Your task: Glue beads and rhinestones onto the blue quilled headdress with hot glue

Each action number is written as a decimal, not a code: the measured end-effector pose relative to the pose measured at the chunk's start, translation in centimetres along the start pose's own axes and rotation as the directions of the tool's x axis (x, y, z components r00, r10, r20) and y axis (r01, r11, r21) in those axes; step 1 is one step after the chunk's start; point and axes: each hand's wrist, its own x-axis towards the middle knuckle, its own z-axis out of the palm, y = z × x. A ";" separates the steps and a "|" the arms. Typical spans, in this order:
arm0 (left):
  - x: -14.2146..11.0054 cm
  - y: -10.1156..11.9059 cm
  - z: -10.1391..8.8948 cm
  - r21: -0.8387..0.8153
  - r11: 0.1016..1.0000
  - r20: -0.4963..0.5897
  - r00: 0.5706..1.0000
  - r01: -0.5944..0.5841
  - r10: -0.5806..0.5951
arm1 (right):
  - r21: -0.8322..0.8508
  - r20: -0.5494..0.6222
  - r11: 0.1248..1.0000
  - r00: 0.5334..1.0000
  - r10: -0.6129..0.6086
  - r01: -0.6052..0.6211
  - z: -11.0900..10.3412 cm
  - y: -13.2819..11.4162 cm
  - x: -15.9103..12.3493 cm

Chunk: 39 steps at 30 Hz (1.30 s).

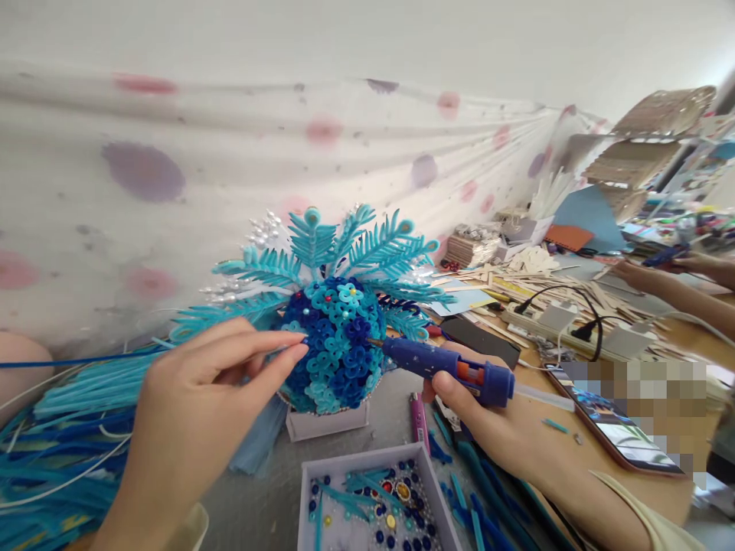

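Observation:
A domed ornament (338,340) of blue and turquoise coiled loops, topped with teal feather-like fronds and pearl sprigs, stands on a small white base (327,422). My left hand (218,390) is closed in a pinch, fingertips touching the ornament's left side; anything between them is too small to make out. My right hand (494,417) grips a blue glue gun (453,369), whose nozzle touches the ornament's right side.
A white box of beads and blue strips (373,497) sits in front. Blue strips (63,428) pile at the left. A phone (609,417), power strip (566,325) and card scraps lie right. Another person's arm (677,287) reaches in at far right. A dotted cloth hangs behind.

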 end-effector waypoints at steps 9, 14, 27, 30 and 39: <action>-0.2 0.0 0.5 0.091 0.995 0.021 0.999 -0.041 0.039 | -0.015 0.076 0.991 0.988 -0.131 0.133 1.3 0.0 -0.3; -0.2 0.1 0.4 0.081 0.996 0.036 0.999 -0.036 0.033 | -0.031 0.075 0.989 0.987 -0.140 0.142 1.6 0.0 0.1; 0.1 -0.3 0.3 -0.026 0.999 -0.019 0.999 -0.040 0.039 | -0.025 0.111 0.989 0.983 -0.144 0.148 2.2 -0.1 0.8; 0.2 -0.2 0.3 -0.036 0.999 -0.015 0.999 -0.032 0.031 | -0.039 0.109 0.988 0.984 -0.143 0.148 2.0 -0.1 0.8; 0.3 0.1 0.1 -0.041 0.998 -0.029 0.999 -0.039 0.038 | -0.064 0.101 0.984 0.982 -0.157 0.164 1.7 -0.3 0.9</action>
